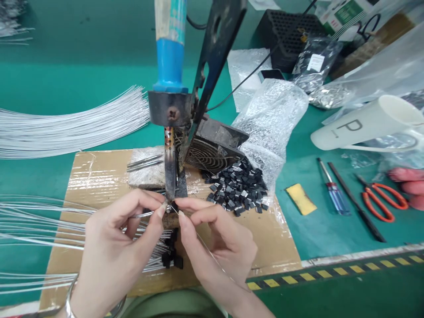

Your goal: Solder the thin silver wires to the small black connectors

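Close under the tip of a clamped soldering iron (170,176), both of my hands meet. My left hand (121,247) pinches a thin grey-white wire (143,215) between thumb and fingertips; the wire's end is mostly hidden by the fingers and the tip. With thumb and forefinger, my right hand (215,247) grips a fine strand of solder wire (205,247), which runs back across the palm toward the wrist. Below the hands lie several wires with black connectors (170,254) on their ends. A heap of small black connector pieces (236,187) sits right of the iron.
A black metal bracket (215,57) and a fan (212,152) stand behind the iron on cardboard (278,247). Bundled white wires (73,128) lie at left. Rightward are a yellow sponge (301,198), a screwdriver (338,198), orange-handled pliers (377,203) and a tipped white mug (357,126).
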A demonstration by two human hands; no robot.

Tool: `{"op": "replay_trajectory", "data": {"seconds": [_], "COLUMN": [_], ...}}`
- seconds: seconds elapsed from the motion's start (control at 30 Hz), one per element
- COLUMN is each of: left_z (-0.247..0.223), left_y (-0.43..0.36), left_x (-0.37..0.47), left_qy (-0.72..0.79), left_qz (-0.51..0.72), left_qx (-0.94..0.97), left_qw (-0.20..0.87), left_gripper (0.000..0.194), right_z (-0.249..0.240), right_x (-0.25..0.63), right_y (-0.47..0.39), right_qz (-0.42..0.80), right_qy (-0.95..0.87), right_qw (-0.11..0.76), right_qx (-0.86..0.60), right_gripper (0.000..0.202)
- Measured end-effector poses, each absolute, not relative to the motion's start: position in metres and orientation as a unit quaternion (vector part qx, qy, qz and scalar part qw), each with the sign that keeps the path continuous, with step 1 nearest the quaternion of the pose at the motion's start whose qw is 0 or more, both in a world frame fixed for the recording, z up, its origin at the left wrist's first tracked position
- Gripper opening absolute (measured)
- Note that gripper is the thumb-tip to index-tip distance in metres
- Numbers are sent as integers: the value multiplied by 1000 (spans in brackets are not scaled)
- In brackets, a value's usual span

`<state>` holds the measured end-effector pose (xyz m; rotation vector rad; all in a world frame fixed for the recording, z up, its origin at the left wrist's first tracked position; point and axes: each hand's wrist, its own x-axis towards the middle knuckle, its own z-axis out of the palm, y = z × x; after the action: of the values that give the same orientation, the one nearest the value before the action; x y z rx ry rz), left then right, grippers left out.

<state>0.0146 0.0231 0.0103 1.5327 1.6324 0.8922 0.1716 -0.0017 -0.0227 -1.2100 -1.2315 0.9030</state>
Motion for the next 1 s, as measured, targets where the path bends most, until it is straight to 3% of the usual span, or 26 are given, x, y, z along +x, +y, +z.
{"op": "replay_trajectory", "data": {"seconds": [1.0], "left_z": [10], "left_y": [22], "left_x": [16], "left_qy": [633], "left_qz": [353], "left_qx": [606], "left_qw": [326], "left_gripper": [10], "right_z": [-25], "right_x": [170], "right_y": [-2], "right_qz": [333], "right_qy": [-551], "right_qw": [565], "right_qx": [-516], "right_gripper": [19]}}
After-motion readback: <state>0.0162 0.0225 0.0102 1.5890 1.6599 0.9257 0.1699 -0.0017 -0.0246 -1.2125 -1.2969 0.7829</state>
